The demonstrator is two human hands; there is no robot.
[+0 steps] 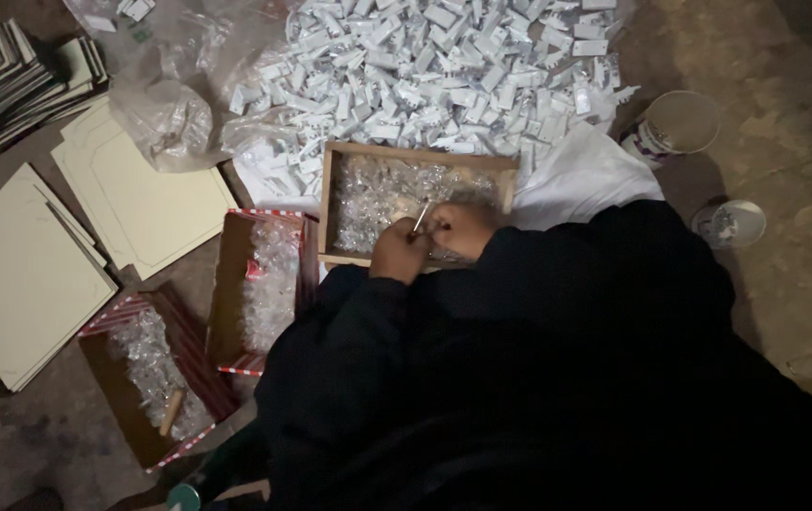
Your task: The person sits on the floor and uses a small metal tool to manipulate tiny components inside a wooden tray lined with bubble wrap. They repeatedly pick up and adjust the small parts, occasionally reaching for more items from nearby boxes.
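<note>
Both hands meet over the near edge of an open wooden tray (330,203), which serves as the landmark here. The left hand (399,251) is curled closed, its fingers bunched around the lower end of a thin, pale stick-like tool (421,218) that slants up and away from it. The right hand (461,230) is also curled, touching the left and pinching at the same tool or something small beside it; what exactly its fingertips grip is too dim to tell. Dark sleeves (520,360) cover both arms and hide the tray's near right corner.

The tray is filled with small clear-wrapped pieces (378,194). Beyond the tray lies a broad heap of small white plastic parts (425,66) on a clear sheet. Left of the tray stand two cardboard boxes with red-striped rims, the nearer one (231,284) and the farther one (113,378), both holding more clear-wrapped pieces. Further left of the tray lie flat cream cardboard sheets (141,203) and a stack of folded ones (8,80). A crumpled clear plastic bag (165,118) sits beyond the tray's left corner. Right of the tray, a white cloth (581,180), a paper cup (676,123) and a smaller round container (730,223) rest on the floor
</note>
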